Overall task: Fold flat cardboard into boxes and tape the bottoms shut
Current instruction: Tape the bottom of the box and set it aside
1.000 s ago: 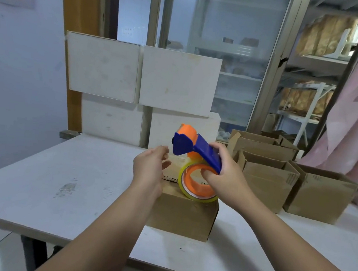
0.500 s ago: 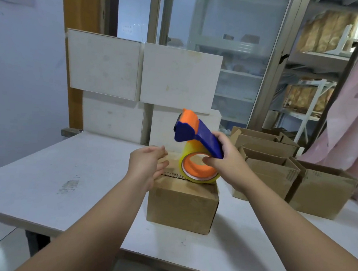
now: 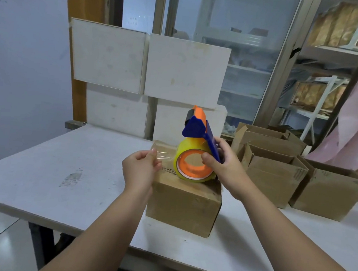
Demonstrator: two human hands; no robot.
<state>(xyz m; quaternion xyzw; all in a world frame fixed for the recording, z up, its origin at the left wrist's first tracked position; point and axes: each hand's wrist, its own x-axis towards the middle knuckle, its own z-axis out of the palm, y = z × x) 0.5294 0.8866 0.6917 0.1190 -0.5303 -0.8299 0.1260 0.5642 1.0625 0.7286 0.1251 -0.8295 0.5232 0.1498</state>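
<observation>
The right hand [image 3: 224, 166] grips the tape dispenser [image 3: 197, 134] by its blue handle, thumb on the orange core, holding it just above the closed box [image 3: 184, 201] directly beneath both hands. This likely keeps the roll steady while the left hand [image 3: 138, 168] pinches the strip of tape [image 3: 162, 153] between thumb and fingers and stretches it leftward, ready to lay along the flap seam. Half a second ago the left hand was open beside the dispenser with no tape drawn out; now it holds the free end taut.
</observation>
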